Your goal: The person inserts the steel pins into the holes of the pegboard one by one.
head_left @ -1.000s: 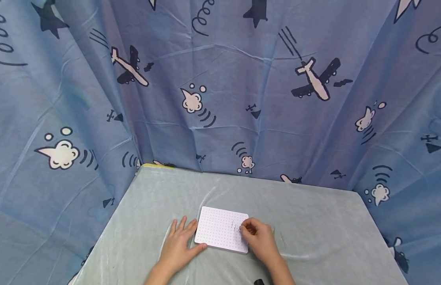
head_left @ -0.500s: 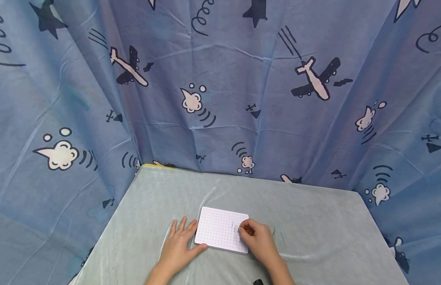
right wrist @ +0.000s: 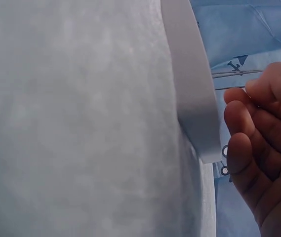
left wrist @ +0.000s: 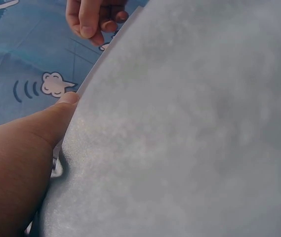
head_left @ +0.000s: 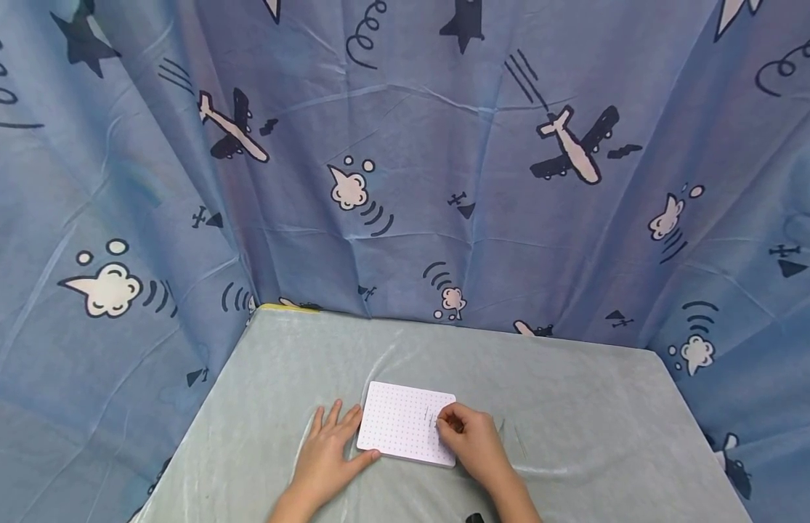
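Note:
A thick white pad (head_left: 398,421) with a grid of small dots lies flat on the covered table. Thin metal needles (right wrist: 229,75) stand out of its face near the right end. My right hand (head_left: 473,436) is over that end, thumb and index finger pinching a needle (right wrist: 230,88) at the pad's face. On the other side, my left hand (head_left: 329,449) rests with fingers spread beside the pad's left edge, the thumb (left wrist: 70,98) touching its near edge.
More thin needle-like pieces (head_left: 520,440) lie on the grey-green cloth (head_left: 574,407) right of the right hand. A small black object (head_left: 474,518) shows at the near edge. A blue patterned curtain (head_left: 405,181) surrounds the table.
My right hand's fingertips have shifted slightly left and toward me over the pad. The left hand stays in place.

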Action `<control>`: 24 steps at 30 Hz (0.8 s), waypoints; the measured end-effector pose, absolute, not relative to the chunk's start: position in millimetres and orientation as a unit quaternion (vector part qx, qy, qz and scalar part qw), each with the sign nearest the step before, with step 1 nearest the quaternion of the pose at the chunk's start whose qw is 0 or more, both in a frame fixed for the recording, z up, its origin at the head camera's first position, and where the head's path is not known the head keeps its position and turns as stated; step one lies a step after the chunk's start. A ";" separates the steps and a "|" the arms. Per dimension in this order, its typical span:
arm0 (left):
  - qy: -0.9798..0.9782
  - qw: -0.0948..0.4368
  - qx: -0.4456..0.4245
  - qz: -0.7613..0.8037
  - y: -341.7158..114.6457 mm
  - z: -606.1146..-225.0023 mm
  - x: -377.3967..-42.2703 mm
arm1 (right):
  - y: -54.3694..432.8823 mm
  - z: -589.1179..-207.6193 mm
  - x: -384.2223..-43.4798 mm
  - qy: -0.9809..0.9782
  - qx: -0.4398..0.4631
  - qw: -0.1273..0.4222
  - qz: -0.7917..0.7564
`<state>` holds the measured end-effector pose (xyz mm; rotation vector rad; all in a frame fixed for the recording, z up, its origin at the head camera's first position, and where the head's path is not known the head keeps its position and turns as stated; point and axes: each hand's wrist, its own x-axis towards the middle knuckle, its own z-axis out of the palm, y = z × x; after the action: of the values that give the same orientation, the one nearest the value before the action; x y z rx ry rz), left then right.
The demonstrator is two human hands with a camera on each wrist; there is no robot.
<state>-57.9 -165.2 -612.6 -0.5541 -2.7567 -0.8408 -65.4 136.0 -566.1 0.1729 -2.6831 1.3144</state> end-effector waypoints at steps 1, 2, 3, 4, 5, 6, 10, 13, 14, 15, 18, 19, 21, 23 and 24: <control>-0.934 0.101 -0.187 -0.286 -164.8 -612.6 -57.7 | 136.4 -565.2 -65.4 -0.895 0.057 0.073 0.437; -0.934 0.101 -0.187 -0.287 -164.5 -612.4 -57.5 | 136.8 -564.4 -65.1 -0.896 0.055 0.071 0.436; -0.934 0.101 -0.188 -0.287 -164.3 -612.5 -57.5 | 137.3 -563.6 -64.9 -0.896 0.054 0.070 0.435; -0.934 0.101 -0.188 -0.288 -164.2 -612.3 -57.3 | 137.9 -563.0 -64.7 -0.897 0.052 0.068 0.434; -0.934 0.101 -0.188 -0.288 -164.0 -612.3 -57.2 | 138.4 -562.6 -64.4 -0.897 0.051 0.068 0.434; -0.934 0.101 -0.188 -0.288 -164.1 -612.2 -57.0 | 139.0 -562.8 -64.3 -0.897 0.050 0.068 0.434; -0.935 0.104 -0.186 -0.285 -164.8 -612.4 -56.8 | 142.6 -562.7 -63.0 -0.894 0.049 0.067 0.441; -0.934 0.103 -0.185 -0.287 -164.5 -612.4 -57.6 | 147.9 -561.3 -61.9 -0.892 0.039 0.066 0.446; -0.934 0.102 -0.184 -0.288 -164.3 -612.4 -57.8 | 150.4 -561.2 -61.7 -0.894 0.032 0.067 0.443; -0.934 0.101 -0.185 -0.288 -164.1 -612.6 -58.0 | 153.2 -560.9 -61.5 -0.897 0.024 0.069 0.436; -0.933 0.100 -0.185 -0.291 -163.7 -612.9 -58.2 | 162.7 -559.7 -60.5 -0.911 -0.006 0.080 0.404; -0.934 0.100 -0.184 -0.289 -163.6 -613.2 -58.1 | 166.5 -559.9 -60.2 -0.917 -0.018 0.084 0.390; -0.934 0.099 -0.183 -0.290 -163.6 -613.9 -57.9 | 174.3 -559.4 -58.6 -0.926 -0.039 0.092 0.364; -0.935 0.098 -0.183 -0.289 -163.6 -614.4 -57.5 | 183.4 -559.6 -56.8 -0.933 -0.062 0.092 0.343; -0.935 0.096 -0.182 -0.289 -163.7 -614.7 -57.2 | 188.2 -559.8 -55.9 -0.936 -0.074 0.088 0.333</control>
<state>-57.2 -163.7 -614.7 -0.5398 -2.7691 -0.8564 -55.9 188.2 -559.8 -0.2211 -2.7859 0.9916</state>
